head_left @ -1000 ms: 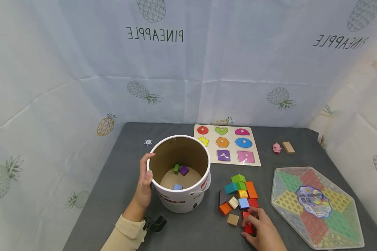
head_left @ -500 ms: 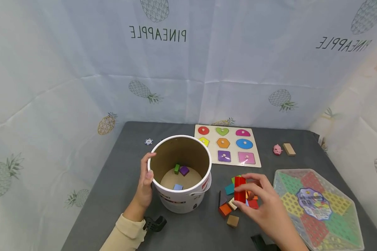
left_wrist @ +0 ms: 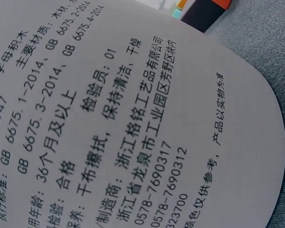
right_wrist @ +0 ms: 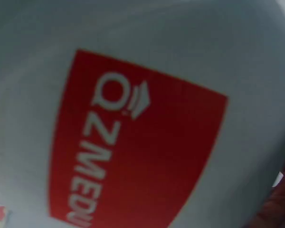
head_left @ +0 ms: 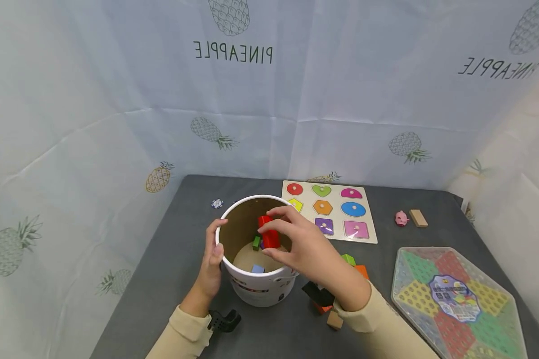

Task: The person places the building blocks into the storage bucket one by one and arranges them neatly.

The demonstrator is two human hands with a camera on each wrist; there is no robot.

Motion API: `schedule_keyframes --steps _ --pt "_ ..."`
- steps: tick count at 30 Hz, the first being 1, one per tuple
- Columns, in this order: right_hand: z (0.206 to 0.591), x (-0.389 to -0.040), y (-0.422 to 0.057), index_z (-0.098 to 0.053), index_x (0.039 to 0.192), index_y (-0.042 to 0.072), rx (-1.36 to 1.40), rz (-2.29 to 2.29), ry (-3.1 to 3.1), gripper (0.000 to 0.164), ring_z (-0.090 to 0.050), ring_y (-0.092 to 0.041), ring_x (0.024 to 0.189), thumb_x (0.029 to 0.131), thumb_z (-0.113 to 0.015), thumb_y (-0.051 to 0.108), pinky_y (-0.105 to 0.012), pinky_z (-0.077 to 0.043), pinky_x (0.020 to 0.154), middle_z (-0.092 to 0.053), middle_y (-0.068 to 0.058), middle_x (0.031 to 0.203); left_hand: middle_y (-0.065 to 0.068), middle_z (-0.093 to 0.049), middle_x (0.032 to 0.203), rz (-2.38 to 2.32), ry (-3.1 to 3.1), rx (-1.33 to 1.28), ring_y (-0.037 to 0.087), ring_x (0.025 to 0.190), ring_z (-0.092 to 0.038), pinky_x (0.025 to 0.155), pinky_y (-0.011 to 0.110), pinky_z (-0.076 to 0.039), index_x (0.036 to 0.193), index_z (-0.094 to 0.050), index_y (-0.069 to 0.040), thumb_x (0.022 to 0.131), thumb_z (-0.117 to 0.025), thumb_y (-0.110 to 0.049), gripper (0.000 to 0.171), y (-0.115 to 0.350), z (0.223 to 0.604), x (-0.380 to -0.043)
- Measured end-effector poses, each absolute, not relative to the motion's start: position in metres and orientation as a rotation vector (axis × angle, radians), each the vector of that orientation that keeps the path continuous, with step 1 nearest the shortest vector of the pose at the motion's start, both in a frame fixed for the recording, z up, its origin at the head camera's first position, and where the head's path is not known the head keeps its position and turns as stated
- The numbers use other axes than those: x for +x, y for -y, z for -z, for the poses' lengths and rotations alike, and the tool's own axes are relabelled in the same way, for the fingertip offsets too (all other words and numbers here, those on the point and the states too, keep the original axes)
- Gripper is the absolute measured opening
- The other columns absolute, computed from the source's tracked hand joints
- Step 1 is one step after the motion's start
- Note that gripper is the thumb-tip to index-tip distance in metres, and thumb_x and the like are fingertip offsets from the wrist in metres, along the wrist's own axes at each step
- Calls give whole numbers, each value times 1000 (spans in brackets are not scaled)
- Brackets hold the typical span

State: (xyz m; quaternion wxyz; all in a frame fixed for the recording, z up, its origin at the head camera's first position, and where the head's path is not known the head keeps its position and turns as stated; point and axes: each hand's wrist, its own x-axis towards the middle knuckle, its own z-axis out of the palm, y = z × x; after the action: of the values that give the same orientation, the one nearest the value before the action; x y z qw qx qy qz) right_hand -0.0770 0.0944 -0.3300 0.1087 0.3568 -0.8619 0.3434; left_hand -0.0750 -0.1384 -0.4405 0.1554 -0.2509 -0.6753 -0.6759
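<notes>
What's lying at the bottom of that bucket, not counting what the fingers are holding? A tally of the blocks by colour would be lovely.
Green block: 1
Purple block, mostly hidden: 1
Blue block: 1
Total in sight: 3, though the right hand hides part of the bucket floor.

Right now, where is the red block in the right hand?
In the head view, the red block is central, framed by the white bucket's rim, just right of the green block inside.

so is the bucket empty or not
Not empty: the head view shows the bucket with a green block and a blue block inside.
</notes>
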Motion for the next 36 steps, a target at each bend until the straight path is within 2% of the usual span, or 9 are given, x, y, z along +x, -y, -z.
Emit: schedule_keyframes --steps 4,9,12,17,22,27,32,36 --pt "328 -86 -82 -70 105 24 1095 -753 2670 29 -59 -10 94 78 -79 28 -23 -49 73 -53 2 125 15 -23 142 1945 1951 -718 39 125 -26 99 44 -25 141 -21 -3 96 -29 -30 53 137 440 -75" --pt "329 -90 -80 -71 106 26 1102 -625 2799 26 -61 -9 95 81 -75 32 -28 -50 74 -56 4 124 15 -23 142 1950 1958 -720 42 124 -26 98 45 -28 142 -21 -4 96 -29 -31 54 135 441 -76" --pt "333 -89 -86 -70 106 26 1116 -777 2723 25 -59 -6 96 82 -75 27 -26 -49 74 -56 7 123 14 -24 143 1943 1957 -721 41 124 -27 98 45 -28 142 -21 -4 96 -29 -32 54 134 442 -76" --pt "345 -82 -106 -68 110 23 1121 -1160 2410 29 -49 -8 114 83 -74 15 -26 -44 90 -52 7 125 15 -23 143 1922 1902 -743 36 126 -26 99 42 -23 141 -23 0 96 -29 -27 53 130 442 -76" --pt "367 -66 -143 -68 112 17 887 -1268 2203 35 -49 -20 116 80 -75 5 -29 -40 97 -54 -2 122 17 -24 143 1913 1860 -772 35 125 -26 99 42 -20 140 -24 4 95 -29 -23 53 128 440 -74" --pt "408 -68 -187 -65 117 21 510 -1184 2525 36 -50 -20 113 82 -75 17 -41 -43 94 -53 2 120 19 -25 141 1939 1849 -770 38 121 -31 97 41 -26 140 -24 3 95 -29 -23 52 132 439 -73" --pt "448 -83 -217 -64 120 13 254 -1017 2921 38 -48 -36 114 83 -74 19 -54 -42 92 -51 -13 125 22 -24 140 1967 1837 -773 39 121 -32 97 38 -28 142 -22 0 96 -28 -24 52 135 438 -72" --pt "468 -83 -230 -64 120 10 213 -890 3103 41 -46 -43 112 83 -74 21 -56 -42 90 -48 -21 128 22 -23 141 1985 1837 -786 37 123 -33 98 37 -29 143 -20 -1 96 -27 -24 52 134 439 -73"
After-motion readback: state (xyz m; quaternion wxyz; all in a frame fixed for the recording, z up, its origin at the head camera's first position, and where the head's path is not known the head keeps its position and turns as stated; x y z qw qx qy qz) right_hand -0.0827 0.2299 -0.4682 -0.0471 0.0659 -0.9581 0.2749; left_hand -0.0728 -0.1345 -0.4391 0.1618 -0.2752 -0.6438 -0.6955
